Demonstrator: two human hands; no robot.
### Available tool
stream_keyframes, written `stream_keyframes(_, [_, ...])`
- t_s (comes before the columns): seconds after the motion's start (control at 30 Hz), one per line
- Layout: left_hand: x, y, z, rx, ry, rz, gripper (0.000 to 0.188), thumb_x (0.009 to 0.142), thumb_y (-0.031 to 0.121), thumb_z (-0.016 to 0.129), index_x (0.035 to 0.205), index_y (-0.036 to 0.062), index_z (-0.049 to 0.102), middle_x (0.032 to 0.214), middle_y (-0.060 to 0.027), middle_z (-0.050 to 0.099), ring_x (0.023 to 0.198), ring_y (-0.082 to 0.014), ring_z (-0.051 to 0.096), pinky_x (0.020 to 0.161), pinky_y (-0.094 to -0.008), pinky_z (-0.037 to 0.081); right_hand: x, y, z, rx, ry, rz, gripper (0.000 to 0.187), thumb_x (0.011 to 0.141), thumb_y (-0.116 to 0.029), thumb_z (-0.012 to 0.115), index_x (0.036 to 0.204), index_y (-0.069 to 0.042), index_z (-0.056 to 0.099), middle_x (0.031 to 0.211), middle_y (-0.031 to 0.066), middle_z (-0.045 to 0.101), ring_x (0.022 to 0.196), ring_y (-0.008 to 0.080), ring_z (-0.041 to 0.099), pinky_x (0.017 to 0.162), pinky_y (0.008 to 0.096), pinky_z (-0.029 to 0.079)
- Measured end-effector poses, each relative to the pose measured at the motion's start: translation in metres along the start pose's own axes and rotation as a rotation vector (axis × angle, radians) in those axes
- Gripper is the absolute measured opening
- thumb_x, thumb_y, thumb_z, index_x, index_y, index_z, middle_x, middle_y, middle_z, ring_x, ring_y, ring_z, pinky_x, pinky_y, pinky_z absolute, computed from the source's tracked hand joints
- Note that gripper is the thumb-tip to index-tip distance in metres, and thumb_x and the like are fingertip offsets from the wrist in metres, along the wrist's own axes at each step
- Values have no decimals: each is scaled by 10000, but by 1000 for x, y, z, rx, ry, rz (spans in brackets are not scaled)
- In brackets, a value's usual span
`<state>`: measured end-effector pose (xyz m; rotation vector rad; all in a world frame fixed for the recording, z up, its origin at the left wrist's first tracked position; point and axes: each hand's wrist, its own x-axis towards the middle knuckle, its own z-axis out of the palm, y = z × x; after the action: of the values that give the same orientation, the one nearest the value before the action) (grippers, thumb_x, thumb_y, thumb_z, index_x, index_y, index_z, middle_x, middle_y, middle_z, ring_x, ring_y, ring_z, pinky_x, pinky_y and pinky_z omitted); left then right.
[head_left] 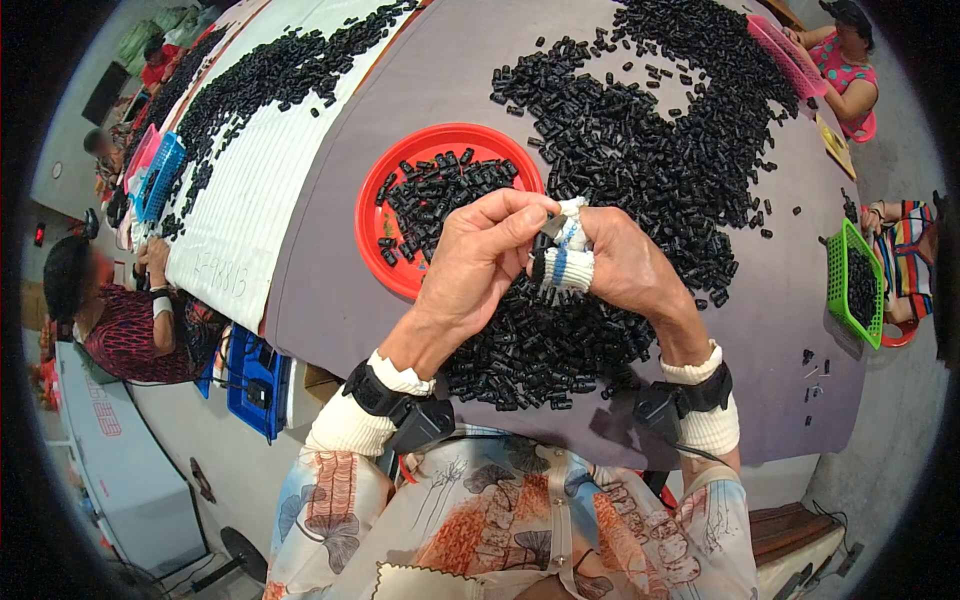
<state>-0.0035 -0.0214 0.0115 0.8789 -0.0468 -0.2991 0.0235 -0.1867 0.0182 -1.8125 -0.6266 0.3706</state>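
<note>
My left hand and my right hand meet above a heap of small black ribbed cylindrical pieces. A white cloth wrap with blue stripes covers fingers of my right hand. On my left hand, thumb and forefinger are pinched together against the wrap's upper end. The right fingers are curled inward, partly hidden by the cloth. A dark spot shows between the hands, too small to name. Just beyond my left hand stands a round red tray with many of the same black pieces inside.
Black pieces spread over the grey tablecloth. A green basket stands at the right edge, a pink basket at the far right. Co-workers sit around, one at the left beside a white-covered table and a blue basket.
</note>
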Motion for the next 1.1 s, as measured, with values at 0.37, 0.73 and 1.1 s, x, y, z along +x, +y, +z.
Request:
stream_keyframes(0.37, [-1, 1, 3, -29, 18, -18, 145, 880, 128, 553, 937, 3, 600, 845, -27, 601, 696, -69, 558, 618, -212, 478, -1, -10, -1, 65, 17, 8, 246, 721, -217, 695, 754, 6, 598, 622, 23, 544, 585, 94, 474, 548, 269, 412])
stream_keyframes(0.73, [1, 3, 6, -47, 9, 3, 157, 881, 115, 549, 971, -9, 586, 857, -38, 599, 717, -83, 565, 644, -224, 490, -1, -11, 1, 1, 37, -20, 252, 717, -226, 706, 731, -3, 590, 608, 6, 526, 557, 87, 463, 525, 267, 401])
stream_keyframes(1.1, [-2, 4, 1, -27, -10, 12, 188, 846, 65, 561, 1008, -29, 561, 933, -81, 610, 841, -134, 596, 760, -256, 489, 4, -14, 6, 157, 140, 44, 251, 649, -184, 743, 707, 4, 588, 640, -3, 532, 567, 80, 472, 509, 247, 396])
